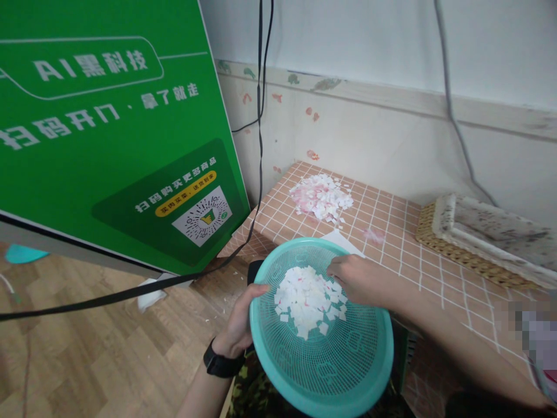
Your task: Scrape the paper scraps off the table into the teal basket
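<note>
My left hand (241,321) grips the left rim of a turquoise plastic colander (322,371), its thumb over the edge. The colander is tilted toward me above my lap. Small cut squares of white paper (304,299), a few with pink on them, lie in a heap inside it. Over the colander's upper right side is my right hand (354,278), its fingers curled together close to the paper squares. Whatever is between those fingertips is hidden. A white sheet (342,240) pokes out from behind the far rim.
On the brown checked tablecloth (391,249) sits another pile of paper pieces (322,197), partly pink. A lined wicker basket (483,244) stands to the right against the wall. At left rises a green cabinet (108,174). A black cable (217,268) crosses in front of it.
</note>
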Available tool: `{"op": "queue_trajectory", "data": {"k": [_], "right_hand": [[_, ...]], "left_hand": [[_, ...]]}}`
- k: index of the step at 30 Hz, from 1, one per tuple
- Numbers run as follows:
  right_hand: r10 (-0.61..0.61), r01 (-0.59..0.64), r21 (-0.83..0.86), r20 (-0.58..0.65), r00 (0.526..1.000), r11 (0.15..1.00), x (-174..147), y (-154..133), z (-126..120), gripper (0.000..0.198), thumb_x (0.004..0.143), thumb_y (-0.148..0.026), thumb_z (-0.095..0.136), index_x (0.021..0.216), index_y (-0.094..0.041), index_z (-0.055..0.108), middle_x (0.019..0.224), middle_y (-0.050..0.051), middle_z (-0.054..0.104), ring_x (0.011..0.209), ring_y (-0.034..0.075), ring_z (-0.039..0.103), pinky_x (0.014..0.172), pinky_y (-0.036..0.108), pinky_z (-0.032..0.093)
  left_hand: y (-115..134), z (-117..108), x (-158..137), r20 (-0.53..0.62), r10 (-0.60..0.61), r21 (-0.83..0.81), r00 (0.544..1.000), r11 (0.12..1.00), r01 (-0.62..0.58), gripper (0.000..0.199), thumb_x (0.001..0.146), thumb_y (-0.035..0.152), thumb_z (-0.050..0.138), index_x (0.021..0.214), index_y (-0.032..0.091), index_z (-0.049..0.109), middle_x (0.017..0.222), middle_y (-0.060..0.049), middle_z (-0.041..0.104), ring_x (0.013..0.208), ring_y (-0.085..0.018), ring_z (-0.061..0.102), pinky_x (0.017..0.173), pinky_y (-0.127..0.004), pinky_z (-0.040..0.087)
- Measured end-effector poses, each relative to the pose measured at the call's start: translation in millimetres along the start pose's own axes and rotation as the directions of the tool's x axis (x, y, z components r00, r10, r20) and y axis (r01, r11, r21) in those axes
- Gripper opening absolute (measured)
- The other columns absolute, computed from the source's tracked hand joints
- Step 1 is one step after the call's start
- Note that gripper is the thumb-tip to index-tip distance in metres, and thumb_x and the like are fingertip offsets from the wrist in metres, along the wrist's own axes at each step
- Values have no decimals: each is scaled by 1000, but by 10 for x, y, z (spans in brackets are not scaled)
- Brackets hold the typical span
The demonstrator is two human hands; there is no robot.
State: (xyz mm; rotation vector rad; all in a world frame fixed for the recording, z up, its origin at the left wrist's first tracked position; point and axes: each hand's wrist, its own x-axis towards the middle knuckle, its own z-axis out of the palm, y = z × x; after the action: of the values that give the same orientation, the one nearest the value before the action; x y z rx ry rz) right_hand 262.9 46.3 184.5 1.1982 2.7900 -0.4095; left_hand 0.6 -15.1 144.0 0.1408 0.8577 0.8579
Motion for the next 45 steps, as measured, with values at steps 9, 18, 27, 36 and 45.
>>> {"op": "queue_trajectory", "data": {"k": [9,18,27,36,45], "right_hand": [[145,-95,170,-311,939,981,-111,272,-318,20,85,-19,47,90,-20,67,84,3,70,74,14,62,68,27,42],[468,-488,-3,-280,838,873,-137,1246,-116,21,79,-28,50,81,-20,69,71,3,70,65,16,61,58,25,38],[446,-512,-222,-289,847,830,-159,1343,-78,24,76,-14,46,81,-18,69,87,7,68,75,17,59,57,26,33],[-120,91,-214,-131,984,973,-123,151,-215,19,86,-13,48,83,-18,66,84,6,63,78,16,56,65,27,40],[-166,187,-439,87,982,879,120,-51,101,15,85,-16,56,71,-14,62,77,11,61,85,23,50,66,33,40]], "left_hand": [[11,5,-9,-14,7,2,1000,1000,-7,24,76,25,59,83,6,72,73,-11,75,64,-21,66,69,-33,51],[18,11,5,-16,10,5,1000,1000,-10,25,78,24,57,82,5,72,72,-12,75,63,-21,67,68,-33,52],[21,11,15,4,8,-14,1000,1000,-8,26,78,24,56,83,5,72,73,-13,75,63,-22,67,67,-33,52],[-5,17,23,-35,-3,-5,999,1000,3,25,76,26,59,79,5,73,70,-11,74,61,-20,66,66,-31,51],[-21,27,23,-2,19,1,1000,1000,-19,25,75,25,58,83,6,72,74,-11,75,63,-21,66,68,-32,51]]}}
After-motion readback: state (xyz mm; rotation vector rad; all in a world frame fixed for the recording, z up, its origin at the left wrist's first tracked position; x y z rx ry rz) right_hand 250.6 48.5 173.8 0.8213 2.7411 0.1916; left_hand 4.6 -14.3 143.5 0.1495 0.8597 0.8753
